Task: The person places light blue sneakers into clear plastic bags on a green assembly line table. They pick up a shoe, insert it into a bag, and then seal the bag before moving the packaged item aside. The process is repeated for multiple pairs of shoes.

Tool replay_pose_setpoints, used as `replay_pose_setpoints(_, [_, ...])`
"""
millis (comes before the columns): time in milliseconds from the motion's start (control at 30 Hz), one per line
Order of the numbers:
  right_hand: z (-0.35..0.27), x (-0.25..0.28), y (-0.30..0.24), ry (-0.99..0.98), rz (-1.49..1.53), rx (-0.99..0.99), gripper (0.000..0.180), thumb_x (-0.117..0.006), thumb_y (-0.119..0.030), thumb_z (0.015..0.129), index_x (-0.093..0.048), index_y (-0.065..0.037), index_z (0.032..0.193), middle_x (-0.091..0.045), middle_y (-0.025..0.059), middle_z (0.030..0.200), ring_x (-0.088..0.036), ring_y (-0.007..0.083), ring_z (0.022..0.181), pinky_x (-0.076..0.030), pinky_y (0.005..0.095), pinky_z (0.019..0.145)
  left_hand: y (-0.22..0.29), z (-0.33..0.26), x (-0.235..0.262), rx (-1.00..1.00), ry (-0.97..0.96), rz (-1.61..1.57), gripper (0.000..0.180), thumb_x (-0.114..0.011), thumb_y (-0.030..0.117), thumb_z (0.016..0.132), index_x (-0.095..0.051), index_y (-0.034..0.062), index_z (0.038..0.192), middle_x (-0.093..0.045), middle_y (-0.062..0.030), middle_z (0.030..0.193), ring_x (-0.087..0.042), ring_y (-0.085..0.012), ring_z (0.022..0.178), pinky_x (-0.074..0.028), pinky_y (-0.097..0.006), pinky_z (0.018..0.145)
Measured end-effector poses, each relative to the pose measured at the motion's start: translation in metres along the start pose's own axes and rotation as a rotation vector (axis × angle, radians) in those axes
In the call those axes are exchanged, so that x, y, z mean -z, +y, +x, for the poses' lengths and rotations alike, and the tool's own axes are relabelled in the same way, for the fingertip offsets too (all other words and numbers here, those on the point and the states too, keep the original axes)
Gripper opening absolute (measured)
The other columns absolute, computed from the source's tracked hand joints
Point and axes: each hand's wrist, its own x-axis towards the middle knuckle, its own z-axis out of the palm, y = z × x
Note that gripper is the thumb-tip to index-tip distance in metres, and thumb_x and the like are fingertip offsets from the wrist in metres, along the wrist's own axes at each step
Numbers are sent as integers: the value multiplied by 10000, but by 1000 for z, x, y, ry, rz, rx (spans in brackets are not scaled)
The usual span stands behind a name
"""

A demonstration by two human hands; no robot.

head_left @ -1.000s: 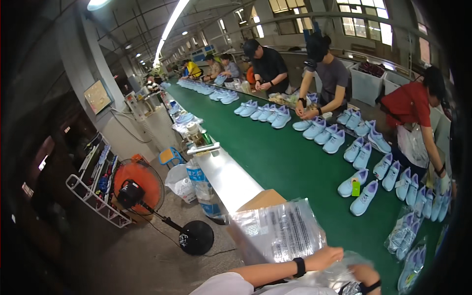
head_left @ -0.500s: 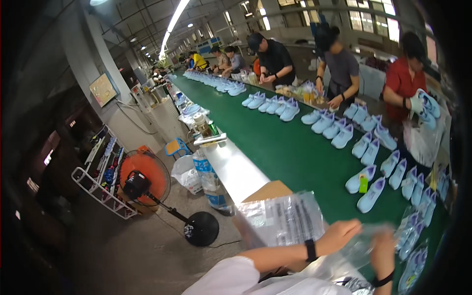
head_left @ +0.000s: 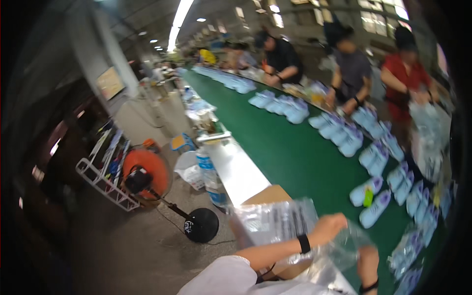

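Observation:
A clear plastic bag [head_left: 350,242] stretches between my two hands over the near edge of the belt. My left hand [head_left: 330,229] is closed on its upper left part, and my right hand [head_left: 368,258] grips the lower right side. Both fists are partly blurred, so the separate fingers barely show. Just left of them, a stack of clear plastic bags [head_left: 275,220] with dark printing lies on an open cardboard box [head_left: 268,194]. Beyond my hands, a pair of light blue shoes [head_left: 374,209] stands on the belt, one with a bright green tag [head_left: 368,197].
The green conveyor belt [head_left: 265,137] carries rows of light blue shoes, the nearest in clear bags [head_left: 407,248]. Co-workers stand along its far side, one in a red shirt [head_left: 400,81] handling a plastic bag. An orange floor fan [head_left: 147,174] and a white metal rack [head_left: 105,184] stand at left.
My right hand has moved left and down, and the bag between my hands looks more spread out. The co-worker in red has lowered shoes into a plastic bag. The view has shifted slightly.

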Motion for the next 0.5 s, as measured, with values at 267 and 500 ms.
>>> replay_pose_setpoints(267, [97,72,30,498,489,-79,116,-536,-85,834,-598,11,811,-597,110,773,-574,223,693,-459,301,632,41,31,90,188,470,-141,191,-444,174,939,-572,33,941,-410,66,635,-340,-2,527,-264,-172,457])
replay_pose_setpoints(500, [210,1,229,229,253,-362,157,-537,-221,809,-614,-84,809,-624,96,757,-606,267,712,-474,359,649,9,67,90,82,532,-160,222,-428,202,950,-537,21,882,-298,69,543,-256,-12,462,-171,-188,405])
